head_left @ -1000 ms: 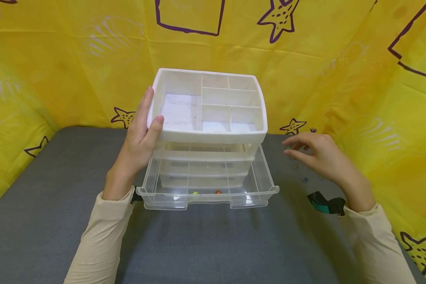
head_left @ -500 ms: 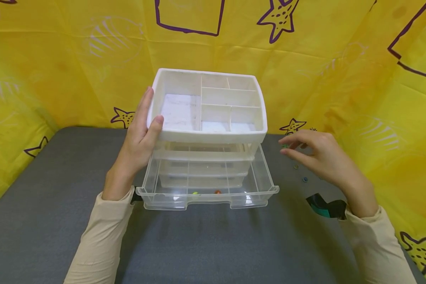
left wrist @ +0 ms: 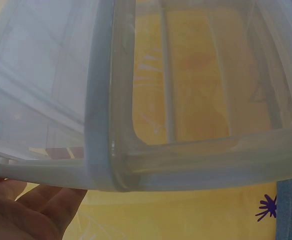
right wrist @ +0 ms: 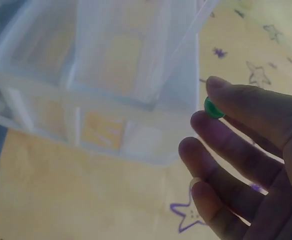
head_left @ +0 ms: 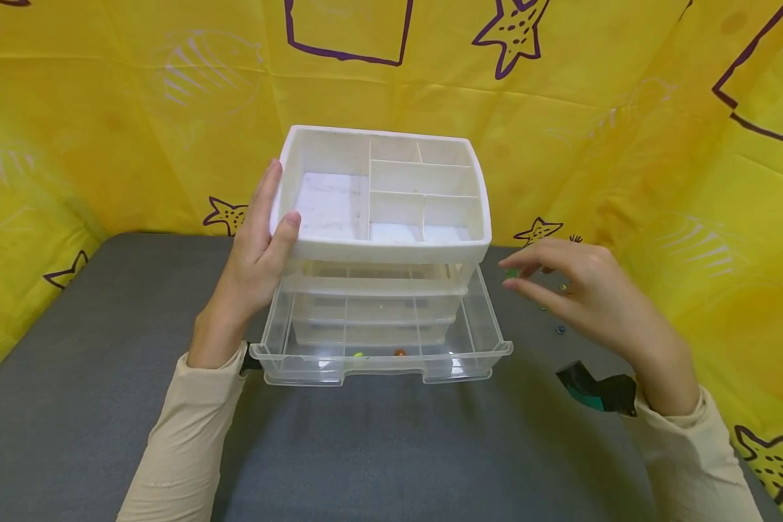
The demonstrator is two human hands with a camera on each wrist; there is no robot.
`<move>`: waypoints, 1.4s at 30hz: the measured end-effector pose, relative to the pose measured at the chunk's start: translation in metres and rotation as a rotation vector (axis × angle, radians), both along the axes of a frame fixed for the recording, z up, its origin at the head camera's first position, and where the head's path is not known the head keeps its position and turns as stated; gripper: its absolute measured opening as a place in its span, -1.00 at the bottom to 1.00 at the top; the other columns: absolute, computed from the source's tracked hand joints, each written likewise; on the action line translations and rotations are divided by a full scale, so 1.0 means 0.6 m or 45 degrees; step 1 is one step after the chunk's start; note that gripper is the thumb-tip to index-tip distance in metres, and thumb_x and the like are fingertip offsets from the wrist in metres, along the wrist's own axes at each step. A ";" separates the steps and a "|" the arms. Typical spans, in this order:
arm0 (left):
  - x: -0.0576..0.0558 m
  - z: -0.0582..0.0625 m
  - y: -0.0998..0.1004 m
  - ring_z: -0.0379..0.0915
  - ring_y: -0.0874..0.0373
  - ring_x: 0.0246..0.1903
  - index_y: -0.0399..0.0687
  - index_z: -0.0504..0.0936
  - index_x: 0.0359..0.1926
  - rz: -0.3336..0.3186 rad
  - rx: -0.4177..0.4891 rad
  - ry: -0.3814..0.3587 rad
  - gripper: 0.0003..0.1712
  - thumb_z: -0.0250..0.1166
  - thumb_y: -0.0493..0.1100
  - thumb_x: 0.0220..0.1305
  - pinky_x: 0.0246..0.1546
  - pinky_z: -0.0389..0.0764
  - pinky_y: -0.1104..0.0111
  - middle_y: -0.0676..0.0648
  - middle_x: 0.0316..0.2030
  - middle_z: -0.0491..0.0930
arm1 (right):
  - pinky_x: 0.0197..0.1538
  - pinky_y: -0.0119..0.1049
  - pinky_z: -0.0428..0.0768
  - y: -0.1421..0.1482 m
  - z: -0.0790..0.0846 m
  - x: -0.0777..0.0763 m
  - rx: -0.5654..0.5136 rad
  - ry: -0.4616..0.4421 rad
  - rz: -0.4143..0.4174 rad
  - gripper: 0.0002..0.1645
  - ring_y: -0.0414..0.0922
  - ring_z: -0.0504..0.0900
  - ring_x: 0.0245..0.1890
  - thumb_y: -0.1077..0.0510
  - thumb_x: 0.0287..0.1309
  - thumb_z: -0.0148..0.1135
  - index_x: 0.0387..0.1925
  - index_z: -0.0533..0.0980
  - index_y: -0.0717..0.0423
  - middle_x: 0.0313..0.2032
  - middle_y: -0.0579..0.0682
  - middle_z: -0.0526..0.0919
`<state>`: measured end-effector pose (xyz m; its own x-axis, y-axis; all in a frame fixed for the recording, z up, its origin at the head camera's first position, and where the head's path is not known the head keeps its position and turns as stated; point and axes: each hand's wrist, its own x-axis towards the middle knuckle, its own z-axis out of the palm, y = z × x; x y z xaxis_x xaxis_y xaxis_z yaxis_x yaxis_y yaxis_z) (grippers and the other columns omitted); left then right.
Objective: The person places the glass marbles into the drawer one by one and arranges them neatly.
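Note:
A white plastic drawer organizer (head_left: 385,250) with a divided top tray stands at mid-table. Its bottom clear drawer (head_left: 381,366) is pulled out, with a yellow-green marble (head_left: 359,355) and an orange marble (head_left: 400,353) near its front wall. My left hand (head_left: 251,254) grips the organizer's upper left side, thumb at the front corner; the left wrist view shows its fingers (left wrist: 61,205) against the edge of the frame. To the right of the organizer, my right hand (head_left: 581,290) pinches a small green marble (right wrist: 214,107) between thumb and index finger. The remaining fingers are loosely bent.
Several small marbles, one of them blue (head_left: 560,330), lie on the grey tabletop (head_left: 391,449) under and beside the right hand. A yellow patterned cloth (head_left: 391,94) hangs close behind the table and along its sides. Dark straps show at both wrists.
My right hand has moved slightly left, towards the organizer, carrying the green marble above the table. The left hand and the organizer have stayed still.

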<state>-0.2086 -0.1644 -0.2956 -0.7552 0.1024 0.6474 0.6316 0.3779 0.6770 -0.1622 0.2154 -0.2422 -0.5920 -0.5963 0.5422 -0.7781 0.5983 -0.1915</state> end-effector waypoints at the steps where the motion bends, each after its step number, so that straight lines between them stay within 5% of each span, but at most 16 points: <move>1: 0.000 0.000 0.000 -0.17 0.05 0.55 -0.21 0.00 0.55 0.000 0.000 -0.001 -0.29 -0.03 -0.27 0.45 0.55 -0.15 0.21 -0.16 0.57 -0.06 | -0.21 -0.67 0.49 -0.002 0.001 0.001 0.001 0.007 0.010 -0.51 -0.33 0.64 -0.32 0.43 -0.22 0.54 -0.15 0.70 0.06 -0.27 -0.15 0.76; 26: 0.001 0.000 -0.001 -0.16 0.06 0.55 -0.18 -0.01 0.56 0.012 -0.032 0.014 -0.29 -0.03 -0.25 0.46 0.55 -0.15 0.22 -0.14 0.57 -0.05 | -0.16 -0.59 0.45 -0.062 0.009 0.032 0.091 -0.029 0.111 -0.58 -0.30 0.60 -0.26 0.32 -0.08 0.52 -0.13 0.69 -0.07 -0.23 -0.26 0.70; 42: 0.001 -0.002 -0.003 -0.18 0.17 0.55 -0.13 -0.02 0.57 0.023 -0.052 0.001 -0.29 -0.03 -0.20 0.48 0.54 -0.15 0.26 -0.05 0.57 -0.07 | -0.15 -0.36 0.58 -0.092 -0.005 0.026 0.167 -0.074 0.205 -0.69 -0.31 0.60 -0.22 0.20 0.03 0.48 -0.13 0.69 -0.02 -0.22 -0.23 0.71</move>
